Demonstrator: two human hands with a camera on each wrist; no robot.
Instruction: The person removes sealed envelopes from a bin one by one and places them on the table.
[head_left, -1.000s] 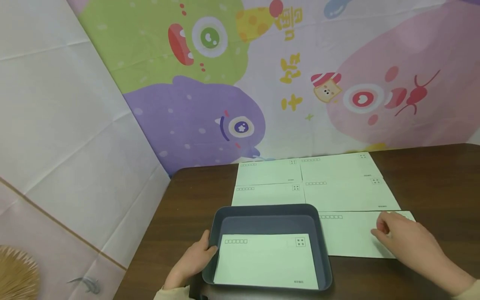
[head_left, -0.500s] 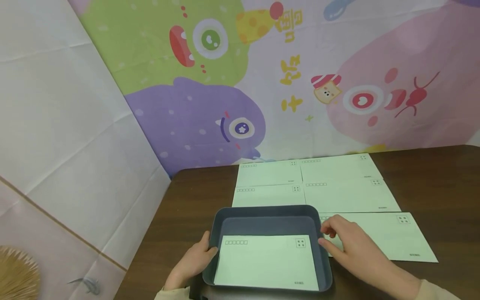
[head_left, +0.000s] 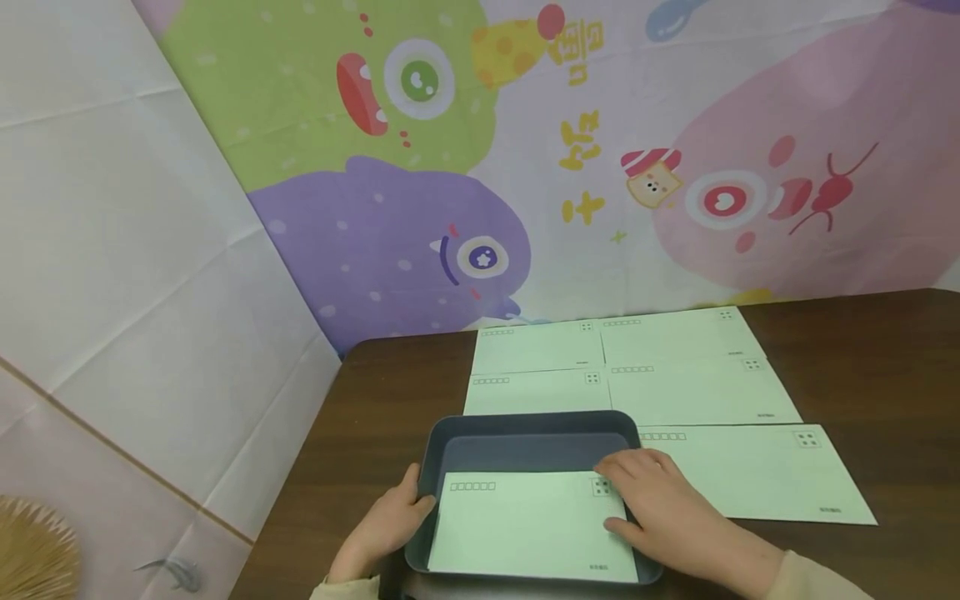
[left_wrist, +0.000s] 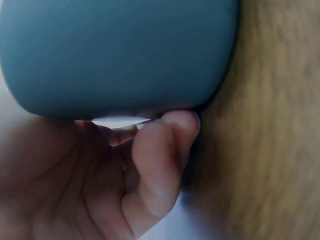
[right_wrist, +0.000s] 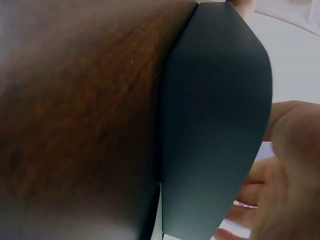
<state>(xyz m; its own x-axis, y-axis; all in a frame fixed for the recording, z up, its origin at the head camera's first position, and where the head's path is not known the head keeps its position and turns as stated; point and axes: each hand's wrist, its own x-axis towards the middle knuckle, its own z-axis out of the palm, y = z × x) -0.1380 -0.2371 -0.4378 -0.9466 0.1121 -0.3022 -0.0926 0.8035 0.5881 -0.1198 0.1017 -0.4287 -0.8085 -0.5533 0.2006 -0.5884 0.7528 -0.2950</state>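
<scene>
A dark grey rectangular tray [head_left: 536, 423] stands on the brown table near its front. Inside it lies a pale green envelope [head_left: 525, 525] with a row of small boxes and a stamp square. My left hand [head_left: 386, 527] grips the tray's left wall, thumb at the rim; the left wrist view shows bent fingers [left_wrist: 155, 175] against the outside of the wall. My right hand [head_left: 663, 517] reaches over the tray's right rim. Its fingertips are at the envelope's upper right corner and right edge, partly covering the stamp square. Whether they touch the paper I cannot tell.
More pale envelopes lie in rows behind and right of the tray, among them a near right one [head_left: 765, 475] and a back right one [head_left: 678, 337]. The tray partly covers some. A cartoon-printed cloth [head_left: 420, 242] hangs behind the table [head_left: 877, 367].
My right hand has moved left, from above the near right envelope to over the tray's right side. My left hand, the tray and the envelopes have stayed in place.
</scene>
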